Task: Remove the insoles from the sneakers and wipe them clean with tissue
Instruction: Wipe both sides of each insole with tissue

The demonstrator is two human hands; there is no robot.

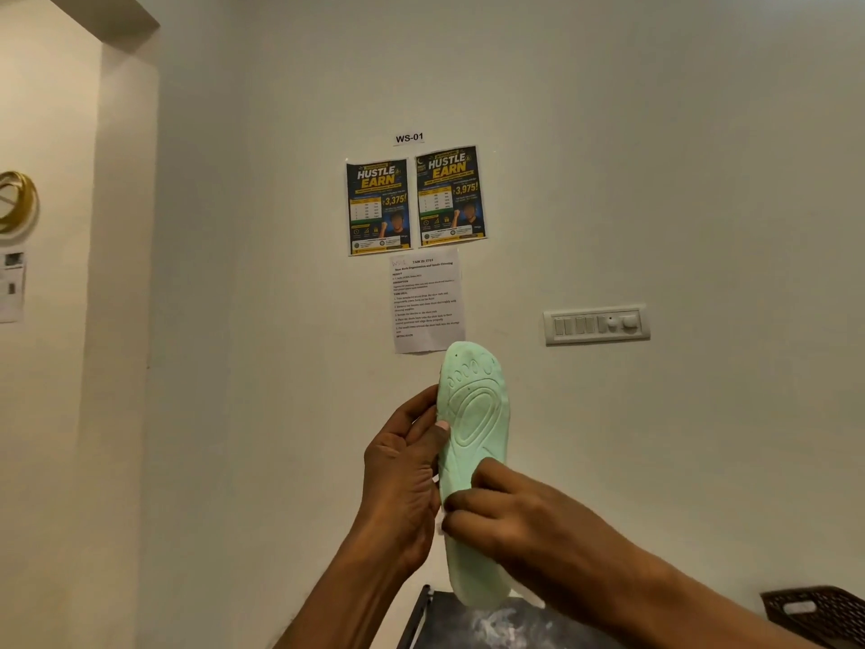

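A pale green insole (473,416) is held upright in front of the wall, toe end up, its embossed underside facing me. My left hand (402,475) grips its left edge, thumb on the face. My right hand (510,512) lies across the insole's lower half, fingers pressed on it. A small white scrap (440,528), maybe tissue, peeks from under the right fingers; I cannot tell for sure. No sneakers are in view.
A dark marbled surface (491,625) with a black frame sits below the hands. A dark woven basket (819,613) is at bottom right. On the wall hang two posters (414,201), a printed sheet (426,299) and a switch panel (597,324).
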